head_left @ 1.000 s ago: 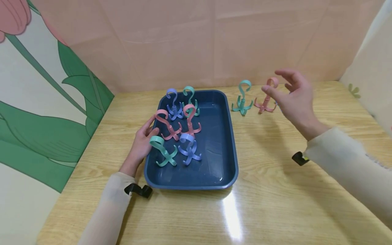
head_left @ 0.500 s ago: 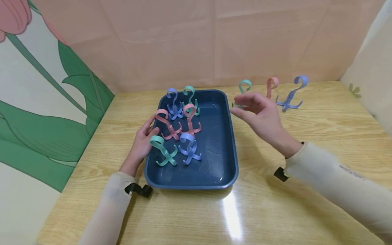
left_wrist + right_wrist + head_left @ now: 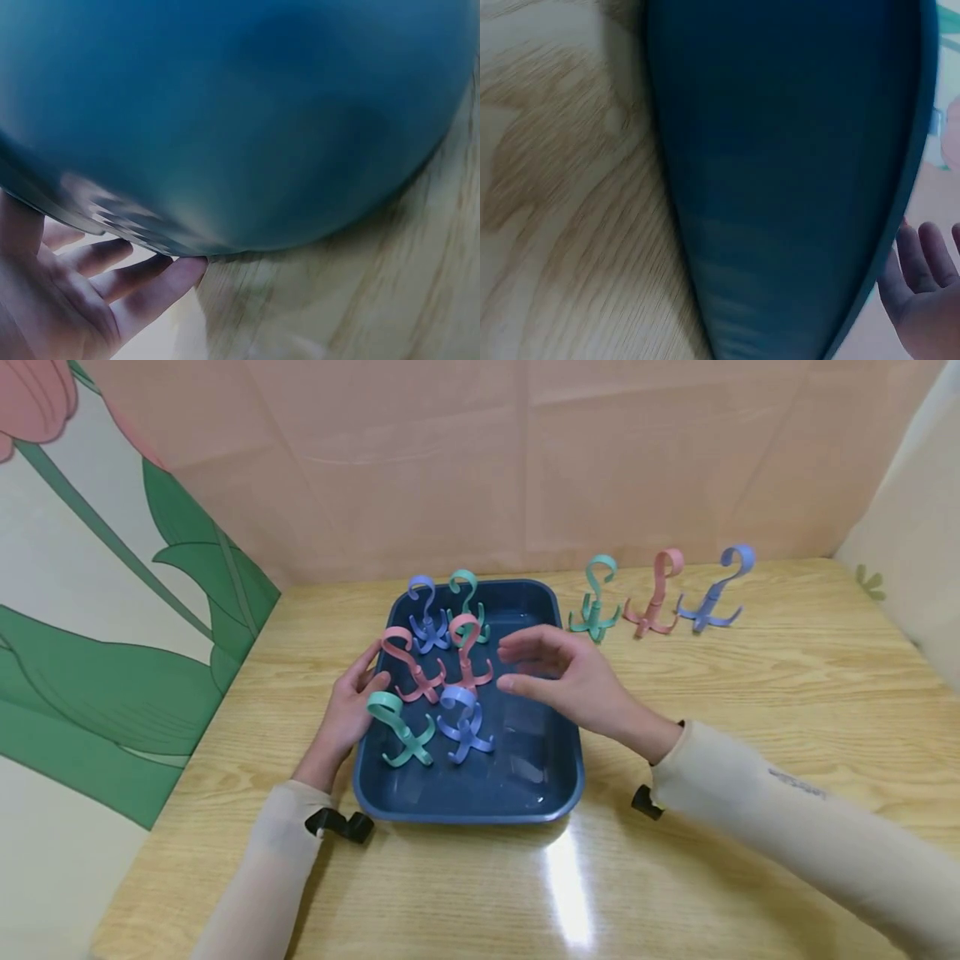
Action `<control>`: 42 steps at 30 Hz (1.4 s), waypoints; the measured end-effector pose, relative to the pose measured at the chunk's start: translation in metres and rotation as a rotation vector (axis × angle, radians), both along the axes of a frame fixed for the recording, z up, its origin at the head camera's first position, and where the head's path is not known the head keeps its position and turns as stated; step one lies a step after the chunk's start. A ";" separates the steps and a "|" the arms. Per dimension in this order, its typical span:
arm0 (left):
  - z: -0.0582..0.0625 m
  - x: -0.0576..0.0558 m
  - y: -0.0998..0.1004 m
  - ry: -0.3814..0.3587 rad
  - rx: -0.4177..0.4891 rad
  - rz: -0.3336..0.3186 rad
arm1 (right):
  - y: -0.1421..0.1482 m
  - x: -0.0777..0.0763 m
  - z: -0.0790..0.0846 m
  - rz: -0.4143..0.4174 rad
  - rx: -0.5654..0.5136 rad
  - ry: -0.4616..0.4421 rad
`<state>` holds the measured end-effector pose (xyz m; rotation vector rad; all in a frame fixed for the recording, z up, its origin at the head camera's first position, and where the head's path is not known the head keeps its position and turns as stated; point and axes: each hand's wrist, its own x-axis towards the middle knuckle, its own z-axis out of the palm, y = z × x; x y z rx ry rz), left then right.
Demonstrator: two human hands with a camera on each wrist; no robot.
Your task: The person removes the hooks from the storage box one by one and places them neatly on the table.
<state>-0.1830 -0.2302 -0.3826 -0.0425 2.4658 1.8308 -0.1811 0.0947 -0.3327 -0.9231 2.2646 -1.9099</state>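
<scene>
A dark blue tray (image 3: 517, 777) holds several plastic swivel hooks with clawed feet. My left hand (image 3: 348, 702) holds its left rim, thumb over the edge; in the left wrist view its fingers (image 3: 157, 296) lie against the outer wall. Above the tray's right side, my right hand (image 3: 588, 689) is empty, thumb and fingers apart. A pink hook (image 3: 467, 667) is nearest its fingertips. Around it stand another pink hook (image 3: 417, 677), two blue hooks (image 3: 429, 628) and two green hooks (image 3: 408, 742). The tray's outer wall (image 3: 780, 165) fills the right wrist view.
Right of the tray, along the back of the wooden table (image 3: 750, 735), stand a green hook (image 3: 595, 610), a pink hook (image 3: 655, 602) and a blue hook (image 3: 708, 602). A pink sheet (image 3: 450, 468) hangs behind. A flower-patterned wall (image 3: 112, 652) is at the left.
My right hand has moved left and nearer, from beside the back-row hooks to above the tray. The blue hook at the right is now uncovered. My left hand and the tray keep their places.
</scene>
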 end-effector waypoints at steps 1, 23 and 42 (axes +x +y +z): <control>0.000 0.000 0.000 0.001 0.000 -0.002 | -0.003 0.000 0.000 0.020 0.005 0.003; -0.001 0.000 0.000 0.000 0.020 -0.002 | -0.042 -0.003 0.000 0.205 0.119 0.007; 0.000 0.000 0.000 -0.006 0.032 0.000 | -0.050 0.007 -0.007 0.176 0.196 -0.030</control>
